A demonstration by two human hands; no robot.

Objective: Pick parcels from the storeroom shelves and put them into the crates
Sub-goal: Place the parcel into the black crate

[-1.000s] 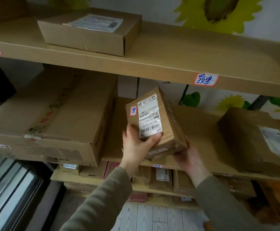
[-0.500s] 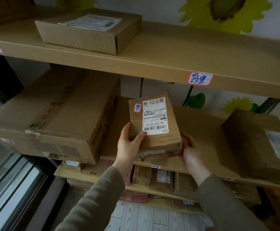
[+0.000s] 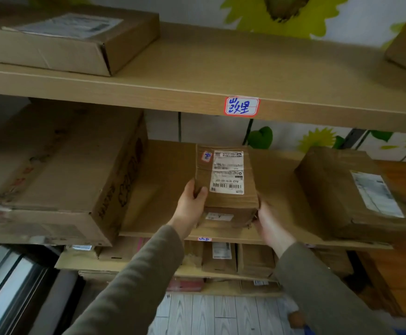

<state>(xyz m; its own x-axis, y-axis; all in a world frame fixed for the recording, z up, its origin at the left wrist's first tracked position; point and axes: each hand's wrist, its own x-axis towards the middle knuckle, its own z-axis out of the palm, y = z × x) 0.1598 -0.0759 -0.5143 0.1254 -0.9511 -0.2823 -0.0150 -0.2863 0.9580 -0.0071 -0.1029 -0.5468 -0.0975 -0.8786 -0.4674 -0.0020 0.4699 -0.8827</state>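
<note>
1. Parcel (image 3: 226,180): a small brown cardboard box over the front part of the middle shelf (image 3: 163,189), held between both hands. Its top face carries a white shipping label (image 3: 228,172) and a small red-edged sticker (image 3: 206,156). Whether its underside touches the board cannot be told.
2. Left hand (image 3: 189,209): it grips the parcel's near left corner, with the thumb laid over the top face and the other fingers out of sight round the left side.
3. Right hand (image 3: 269,223): it lies against the near right corner, low down (this hand is blurred). Whether its fingers curl round the box cannot be told.
4. Large carton (image 3: 64,177): it lies on the same level to the left, well apart from the parcel, and overhangs the front.
5. Brown box (image 3: 342,189): it sits to the right on the middle shelf with a white label on top, also apart from the parcel.
6. Upper shelf (image 3: 197,76): it bears a flat box (image 3: 71,39) at the left, and a red-bordered tag (image 3: 241,106) with blue handwriting is stuck on its front edge.
7. Lower shelf (image 3: 124,268): below the hands, it holds a row of smaller boxes (image 3: 221,257) side by side.
</note>
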